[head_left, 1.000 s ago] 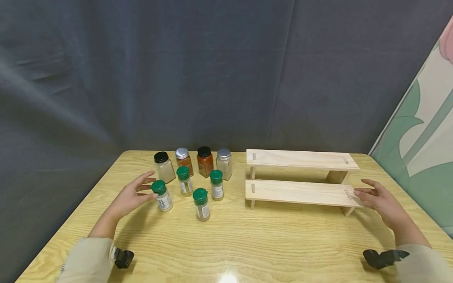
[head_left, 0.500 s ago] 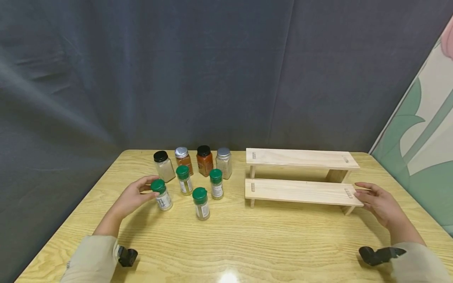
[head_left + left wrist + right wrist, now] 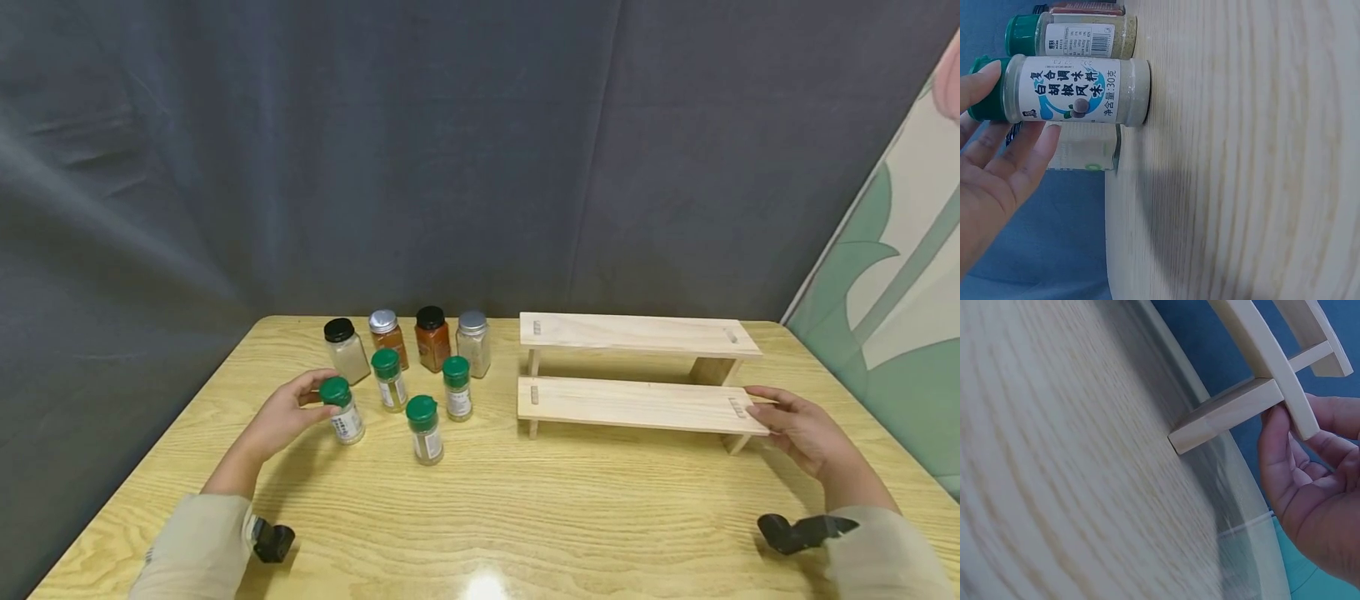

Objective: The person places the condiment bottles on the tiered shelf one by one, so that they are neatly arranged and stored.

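My left hand [image 3: 288, 417] has its thumb and fingers on either side of the green cap of a seasoning shaker [image 3: 347, 423], which stands upright on the table. In the left wrist view the white label of that shaker [image 3: 1072, 87] faces the camera, and the thumb lies on its cap. At the right, my right hand [image 3: 798, 429] pinches the end of the lower board of a two-tier wooden rack [image 3: 637, 403]. The right wrist view shows the thumb on one face of the board [image 3: 1297, 406] and fingers on the other side, partly hidden.
Three more green-capped shakers, [image 3: 392, 392] among them, stand near the left hand. Behind them is a row of square jars: a black-capped pale one [image 3: 349, 360], a silver-capped orange one [image 3: 390, 342], a black-capped red one [image 3: 433, 345] and a silver-capped one [image 3: 474, 352]. A dark curtain [image 3: 450, 167] hangs behind the table.
The left hand has closed from beside the shaker onto its cap. My right hand has moved slightly left onto the rack's end and taken hold. Shakers and rack stay in place.
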Demonstrator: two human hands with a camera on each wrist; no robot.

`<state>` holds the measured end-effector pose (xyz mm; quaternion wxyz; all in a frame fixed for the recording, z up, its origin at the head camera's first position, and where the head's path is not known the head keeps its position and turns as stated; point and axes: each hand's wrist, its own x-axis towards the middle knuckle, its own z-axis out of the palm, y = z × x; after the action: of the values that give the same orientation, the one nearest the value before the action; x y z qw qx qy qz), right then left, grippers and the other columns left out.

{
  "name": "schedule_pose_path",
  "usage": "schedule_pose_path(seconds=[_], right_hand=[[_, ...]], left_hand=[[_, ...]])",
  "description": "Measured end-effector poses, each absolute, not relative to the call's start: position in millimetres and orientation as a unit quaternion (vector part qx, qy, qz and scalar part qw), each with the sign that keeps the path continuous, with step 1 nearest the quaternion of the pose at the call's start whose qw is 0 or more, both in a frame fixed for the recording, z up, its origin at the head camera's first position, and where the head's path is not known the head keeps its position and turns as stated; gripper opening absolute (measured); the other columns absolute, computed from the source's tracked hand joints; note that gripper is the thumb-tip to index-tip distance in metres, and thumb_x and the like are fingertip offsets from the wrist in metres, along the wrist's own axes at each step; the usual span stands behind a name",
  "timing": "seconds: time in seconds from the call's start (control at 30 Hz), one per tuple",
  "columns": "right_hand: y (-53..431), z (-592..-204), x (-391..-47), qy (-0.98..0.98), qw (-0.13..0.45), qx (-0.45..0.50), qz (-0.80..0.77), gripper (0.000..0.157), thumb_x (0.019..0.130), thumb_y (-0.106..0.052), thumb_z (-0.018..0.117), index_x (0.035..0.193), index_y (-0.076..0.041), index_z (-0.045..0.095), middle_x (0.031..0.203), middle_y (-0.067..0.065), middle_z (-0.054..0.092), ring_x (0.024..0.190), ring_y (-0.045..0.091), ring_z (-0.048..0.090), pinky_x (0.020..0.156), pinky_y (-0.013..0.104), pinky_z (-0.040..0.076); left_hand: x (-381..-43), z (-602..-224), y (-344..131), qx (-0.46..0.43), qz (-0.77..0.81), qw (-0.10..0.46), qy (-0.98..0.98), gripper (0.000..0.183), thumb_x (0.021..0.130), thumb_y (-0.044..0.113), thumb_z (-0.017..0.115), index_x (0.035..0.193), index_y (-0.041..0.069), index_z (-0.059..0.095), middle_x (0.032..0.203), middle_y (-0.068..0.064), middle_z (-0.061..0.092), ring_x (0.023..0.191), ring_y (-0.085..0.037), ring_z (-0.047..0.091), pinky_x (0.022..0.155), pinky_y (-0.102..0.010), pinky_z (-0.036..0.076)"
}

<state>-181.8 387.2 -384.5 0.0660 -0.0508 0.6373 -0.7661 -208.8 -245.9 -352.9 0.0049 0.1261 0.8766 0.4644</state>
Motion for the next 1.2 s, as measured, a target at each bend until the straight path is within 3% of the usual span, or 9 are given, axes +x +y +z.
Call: schedule_pose_path(seconds=[0.67,1.2], right_hand=[[392.5,-392.1,-186.0,0.554,0.101,-0.113,-0.819,0.035,0.089,0.007,0.036,0.102,-0.015,0.060,0.091,0.004,0.059,0.080,0.017,0.058,0.066,0.029,0.049],[394.1,-394.9,-186.1,0.557,0.103,-0.126,-0.814,0.035,0.090,0.007,0.036,0.103,-0.015,0.059,0.090,0.004,0.059,0.080,0.016,0.059,0.066,0.028,0.049]], left_hand=[[-201.6,-334.2,-238.0,0.122,0.456,-0.039,0.880,0.057,0.080,0.029,0.062,0.127,0.006,0.040,0.105,-0.015,0.050,0.104,-0.034,0.046,0.078,-0.042,0.043],[-202.5,-288.0,-213.1,0.170,0.463,-0.059,0.868,0.052,0.080,0.025,0.062,0.125,0.008,0.042,0.104,-0.012,0.051,0.098,-0.026,0.051,0.075,-0.038,0.045]])
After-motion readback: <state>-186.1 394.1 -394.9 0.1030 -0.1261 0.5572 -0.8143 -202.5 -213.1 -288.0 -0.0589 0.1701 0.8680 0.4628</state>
